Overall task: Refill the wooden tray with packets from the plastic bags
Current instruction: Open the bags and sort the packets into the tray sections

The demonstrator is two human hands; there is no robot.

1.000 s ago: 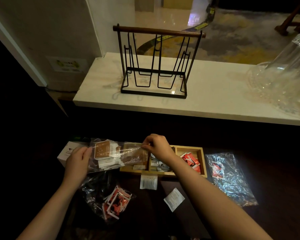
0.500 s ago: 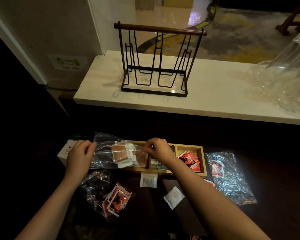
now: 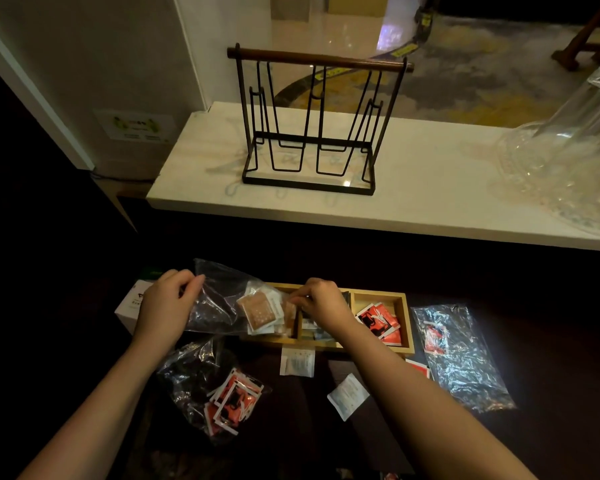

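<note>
— Clear, thin plastic, that bag [image 3: 219, 303]. How did it look to handle?

— Light and floppy, I'd judge, and slippery. It sagged between the two hands over the left end of the wooden tray [image 3: 404, 323]. The left hand [image 3: 165, 306] pinched its closed end, raised. The right hand [image 3: 321, 303] was curled at the mouth, over the divider between the left and middle compartments; it seemed to pinch the bag's edge or a packet there, I couldn't tell which.

— Where would you take hold?

— At the corners of the closed end, probably, so the brown packets [image 3: 258, 308] slide out. They looked flat, light and hardly fragile; several were bunched at the mouth, over the left compartment.

— And the tray?

— Three compartments. Red packets [image 3: 378, 322] lay in the right one, dark ones in the middle, largely hidden by the wrist. The left was partly covered by the bag.

— Other bags?

— One near the left forearm [image 3: 219, 386] held red-and-white packets. Another [image 3: 461, 355], right of the tray, was nearly flat with one red packet. Two white packets [image 3: 297, 362] lay loose in front.
</note>
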